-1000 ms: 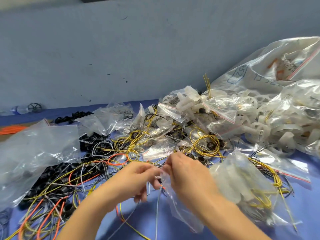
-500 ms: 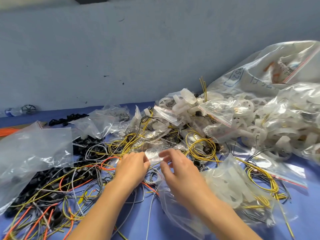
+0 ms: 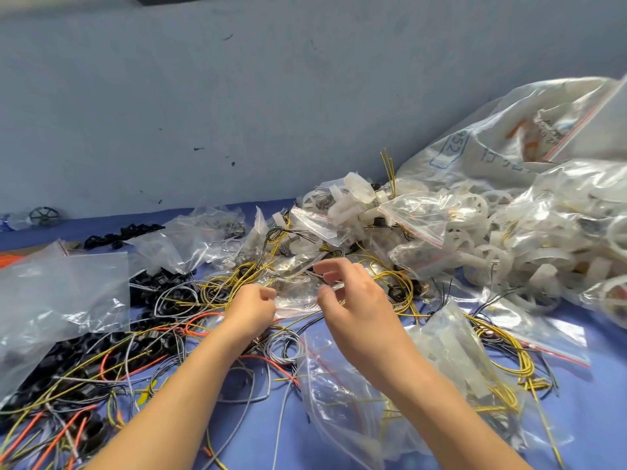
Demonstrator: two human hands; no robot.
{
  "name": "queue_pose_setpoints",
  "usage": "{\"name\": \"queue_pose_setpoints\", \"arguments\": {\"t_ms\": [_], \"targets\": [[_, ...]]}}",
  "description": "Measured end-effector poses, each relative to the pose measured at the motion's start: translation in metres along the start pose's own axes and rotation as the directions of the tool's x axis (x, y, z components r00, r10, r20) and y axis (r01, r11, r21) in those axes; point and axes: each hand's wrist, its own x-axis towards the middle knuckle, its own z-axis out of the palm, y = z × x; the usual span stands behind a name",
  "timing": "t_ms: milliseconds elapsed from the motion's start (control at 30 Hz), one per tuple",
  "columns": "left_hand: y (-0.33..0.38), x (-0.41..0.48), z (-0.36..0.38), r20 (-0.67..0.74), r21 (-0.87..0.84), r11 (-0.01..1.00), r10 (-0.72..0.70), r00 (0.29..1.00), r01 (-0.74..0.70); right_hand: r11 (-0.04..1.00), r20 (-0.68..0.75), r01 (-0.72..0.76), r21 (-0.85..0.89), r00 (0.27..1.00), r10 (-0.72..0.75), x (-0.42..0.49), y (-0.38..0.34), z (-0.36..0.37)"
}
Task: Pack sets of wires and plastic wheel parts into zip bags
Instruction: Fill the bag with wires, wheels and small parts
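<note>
Centre frame: left hand [image 3: 252, 308] and right hand [image 3: 354, 301] both pinch small zip bag [image 3: 298, 295]. Next, likely: pull mouth open, load wires [image 3: 220, 290].

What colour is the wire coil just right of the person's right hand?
Yellow: the wire coil shows best in the head view.

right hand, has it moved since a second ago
Yes. The right hand has gone forward, away from the body: earlier short of the yellow wire coil, its fingers now reach alongside it.

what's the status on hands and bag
Hands: left hand and right hand both pinch small zip bag. Bag over loose wires, filled bags at right.
</note>
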Motion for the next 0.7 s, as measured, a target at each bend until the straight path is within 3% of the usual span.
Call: {"name": "queue_pose_setpoints", "arguments": {"t_ms": [67,200,467,533,600,700], "targets": [[-0.002,-0.007,-0.002,-0.035,0.102,0.989,0.11,0.993,-0.106,1.0,-0.007,0.007,0.021,1.0,-0.007,0.002,-0.003,-0.003],[0.003,-0.021,-0.007,-0.239,0.313,0.922,0.308,0.921,-0.228,0.999,-0.028,0.011,0.035,1.0,-0.01,0.004,-0.007,-0.01],[0.079,-0.057,-0.073,-0.418,0.109,0.854,0.504,0.756,-0.508,0.996,-0.088,-0.001,0.085,0.996,0.009,0.011,-0.008,-0.029],[0.094,-0.073,-0.088,-0.43,0.023,0.842,0.494,0.755,-0.538,0.979,-0.006,-0.023,0.202,1.0,0.025,0.011,-0.01,-0.03],[0.102,-0.088,-0.099,-0.431,-0.049,0.825,0.491,0.757,-0.564,0.918,0.167,-0.099,0.385,0.985,0.036,0.01,-0.014,-0.03],[0.106,-0.105,-0.105,-0.412,0.01,0.813,0.534,0.738,-0.583,0.858,0.339,-0.145,0.492,0.94,-0.035,0.007,-0.021,-0.026]]}}
